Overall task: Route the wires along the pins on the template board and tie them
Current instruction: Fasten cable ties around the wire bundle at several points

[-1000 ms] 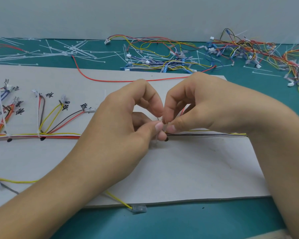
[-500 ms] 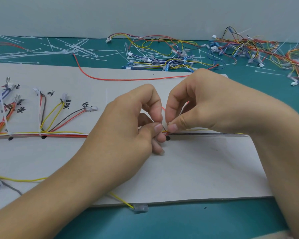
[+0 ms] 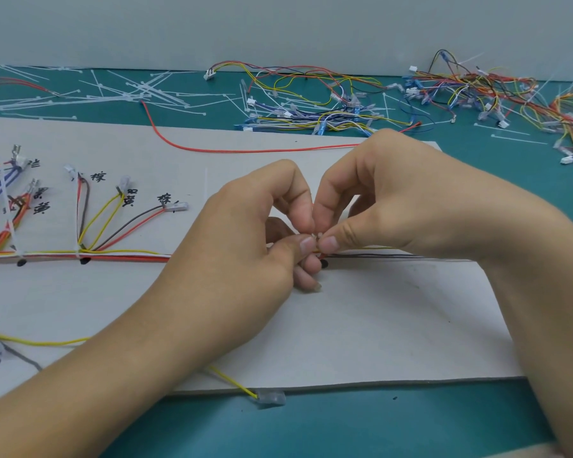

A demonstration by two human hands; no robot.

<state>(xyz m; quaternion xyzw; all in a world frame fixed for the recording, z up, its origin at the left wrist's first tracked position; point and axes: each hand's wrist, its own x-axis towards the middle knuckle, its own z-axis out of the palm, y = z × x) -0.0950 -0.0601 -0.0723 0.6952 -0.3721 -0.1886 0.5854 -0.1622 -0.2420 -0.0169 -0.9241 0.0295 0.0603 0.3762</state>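
A grey template board [image 3: 361, 325] lies flat on the teal table. A bundle of coloured wires [image 3: 119, 254] runs left to right across it, with branches fanning up to labelled connectors. My left hand [image 3: 245, 246] and my right hand [image 3: 394, 206] meet over the bundle at the board's middle, beside a black mark [image 3: 324, 264]. Both pinch a small white cable tie [image 3: 315, 238] on the wires between thumb and forefinger. The tie is mostly hidden by my fingertips. White ties [image 3: 78, 254] bind the bundle further left.
Loose white cable ties [image 3: 129, 94] lie scattered at the back left. Piles of spare wire harnesses [image 3: 328, 104] and more spare harnesses [image 3: 510, 90] cover the back right. A loose red wire [image 3: 245, 149] crosses the board's top edge. A yellow wire with a clear terminal [image 3: 271, 397] hangs over the front edge.
The hands have stayed on the same spot of the bundle. My fingertips have shifted slightly closer together around the tie; the left thumb and right thumb now nearly touch.
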